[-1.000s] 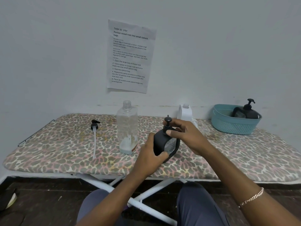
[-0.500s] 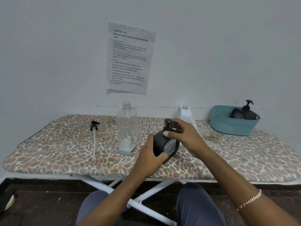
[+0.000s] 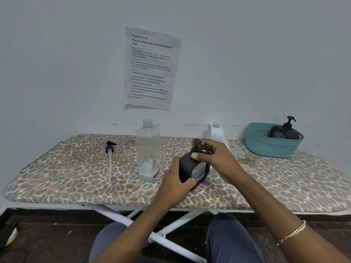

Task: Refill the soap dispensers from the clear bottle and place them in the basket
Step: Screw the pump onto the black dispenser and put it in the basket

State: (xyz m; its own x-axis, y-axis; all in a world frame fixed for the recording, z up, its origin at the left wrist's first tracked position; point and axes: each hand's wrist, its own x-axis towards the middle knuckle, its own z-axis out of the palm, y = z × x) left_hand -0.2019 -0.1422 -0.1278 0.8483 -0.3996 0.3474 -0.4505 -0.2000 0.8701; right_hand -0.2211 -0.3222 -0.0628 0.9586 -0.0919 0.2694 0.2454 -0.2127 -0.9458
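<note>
Seated person at an ironing board [image 3: 57, 177] with a leopard-print cover. The clear bottle [image 3: 148, 149] stands upright and uncapped near the board's middle, with a shallow layer of pale liquid at its base.

Just right of the bottle, nearer the person, both hands hold a black dispenser [image 3: 185, 168], which is tilted slightly, with a clear window on its side. The left hand [image 3: 174, 186] grips the lower body, fingers curled round it and thumb across the front. The right hand [image 3: 218, 160] is closed on the pump [image 3: 196, 144] at the neck; its fingers [image 3: 207, 144] arch over the top and the thumb presses the collar.

Left of the bottle, a loose pump [image 3: 110, 149] with a long white tube lies flat on the cover. Far right of the bottle, at the wall, a teal basket [image 3: 271, 147] holds a second dispenser [image 3: 286, 131], which leans in it with its pump on. Between bottle and basket, behind the hands, stands a white container [image 3: 215, 131]. A printed sheet [image 3: 152, 67] hangs on the wall above the bottle. The right wrist bears a bracelet [image 3: 292, 232].
</note>
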